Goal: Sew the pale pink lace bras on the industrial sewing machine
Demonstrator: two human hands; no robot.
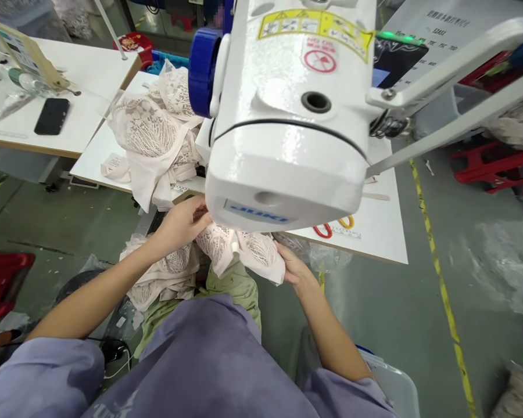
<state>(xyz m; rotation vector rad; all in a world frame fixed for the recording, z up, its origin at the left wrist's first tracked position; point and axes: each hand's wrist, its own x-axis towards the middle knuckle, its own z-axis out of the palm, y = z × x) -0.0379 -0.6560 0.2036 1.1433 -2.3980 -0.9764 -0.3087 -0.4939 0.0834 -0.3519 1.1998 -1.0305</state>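
A white sewing machine [287, 116] fills the middle of the view and hides the needle area. Under its head lies a pale pink lace garment [239, 247]. My left hand [181, 223] is closed on the lace at the machine's left edge. My right hand [292, 267] grips the garment's right end from below, just in front of the table edge. More lace hangs over my lap [165, 278].
A heap of lace pieces [152, 133] lies on the white table [387, 232] left of the machine. Red and yellow scissor handles [331, 228] show under the machine. A black phone [52, 116] rests on a second table at left. A yellow floor line [440, 278] runs at right.
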